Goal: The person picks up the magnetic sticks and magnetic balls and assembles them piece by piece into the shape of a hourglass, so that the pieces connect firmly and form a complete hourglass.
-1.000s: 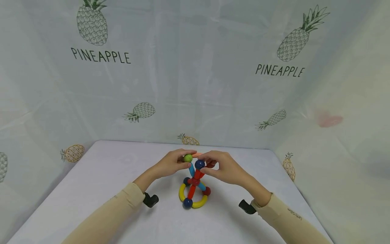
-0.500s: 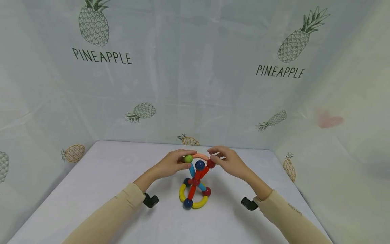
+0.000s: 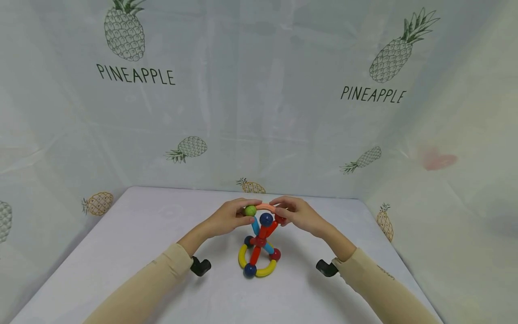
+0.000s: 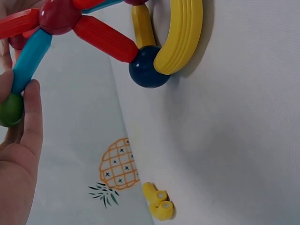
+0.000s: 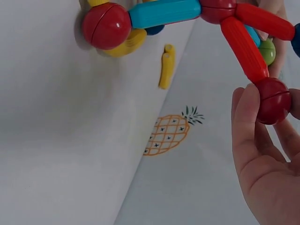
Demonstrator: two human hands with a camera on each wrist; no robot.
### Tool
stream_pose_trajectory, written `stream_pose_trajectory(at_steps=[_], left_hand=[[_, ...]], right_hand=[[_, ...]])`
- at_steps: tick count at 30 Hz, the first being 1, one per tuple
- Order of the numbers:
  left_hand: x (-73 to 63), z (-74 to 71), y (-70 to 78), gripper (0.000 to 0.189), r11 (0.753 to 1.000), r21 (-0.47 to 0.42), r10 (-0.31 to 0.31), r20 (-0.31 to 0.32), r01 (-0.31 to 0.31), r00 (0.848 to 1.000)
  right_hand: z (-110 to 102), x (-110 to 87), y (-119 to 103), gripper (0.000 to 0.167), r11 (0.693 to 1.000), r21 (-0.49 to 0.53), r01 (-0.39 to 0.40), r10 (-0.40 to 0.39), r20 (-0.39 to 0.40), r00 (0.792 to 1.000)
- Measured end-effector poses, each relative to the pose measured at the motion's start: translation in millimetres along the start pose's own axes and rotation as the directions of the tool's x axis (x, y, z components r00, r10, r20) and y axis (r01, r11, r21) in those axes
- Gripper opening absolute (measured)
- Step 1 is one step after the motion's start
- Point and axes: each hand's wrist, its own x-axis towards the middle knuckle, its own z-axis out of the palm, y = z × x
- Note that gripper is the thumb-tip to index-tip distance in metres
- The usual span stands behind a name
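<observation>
A toy built of balls and rods stands on the table, with a central red ball (image 3: 260, 241) joining red and light blue rods. Its base is a ring of yellow curved rods (image 3: 265, 270) between blue and red balls. At the upper left, my left hand (image 3: 228, 219) pinches a green ball (image 3: 250, 211) beside a light blue rod (image 4: 31, 61). My right hand (image 3: 301, 217) grips the upper red ball (image 5: 273, 101) at the end of a red rod (image 5: 244, 49). An orange curved rod (image 3: 265, 206) spans between both hands. The upper blue ball (image 3: 266, 219) sits untouched nearest the wearer.
Two small yellow curved pieces (image 4: 158, 201) lie near the table's far edge, behind the toy. A white cloth (image 3: 259, 112) printed with pineapples hangs behind and beside the white table (image 3: 162, 216). Black wrist mounts (image 3: 200, 266) jut inward from both sleeves.
My right hand has left the upper blue ball, moved right and back, and now holds the upper red ball. The left hand keeps its hold on the green ball; the toy stays in place.
</observation>
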Motion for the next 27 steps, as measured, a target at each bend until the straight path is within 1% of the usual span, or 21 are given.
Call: stream_pose_trajectory(at_steps=[6,9,16,20,27], left_hand=[[0.3,-0.7,-1.6,0.056,1.0,0.005,0.006,-0.001,-0.006,1.0],[0.7,-0.6,-1.8,0.056,1.0,0.012,0.021,-0.001,-0.021,1.0],[0.4,-1.2,-0.6,0.055,1.0,0.014,0.025,0.0,-0.025,1.0],[0.0,-2.8,-0.9,0.055,0.999,0.016,0.028,0.003,-0.028,1.0],[-1.8,-6.0,-2.9,0.056,1.0,0.011,-0.001,0.003,0.001,1.0]], right_hand=[[1.5,0.8,0.2,0.034,1.0,0.025,-0.007,0.008,-0.008,1.0],[2.4,1.3,0.8,0.034,0.999,0.037,-0.018,0.018,-0.018,1.0],[4.9,2.8,1.1,0.039,0.999,0.027,-0.035,0.036,-0.04,0.999],[5.5,3.7,-0.8,0.037,0.998,0.04,-0.047,0.048,-0.041,0.998],[6.4,4.6,-1.8,0.037,0.998,0.047,-0.05,0.052,-0.044,0.998]])
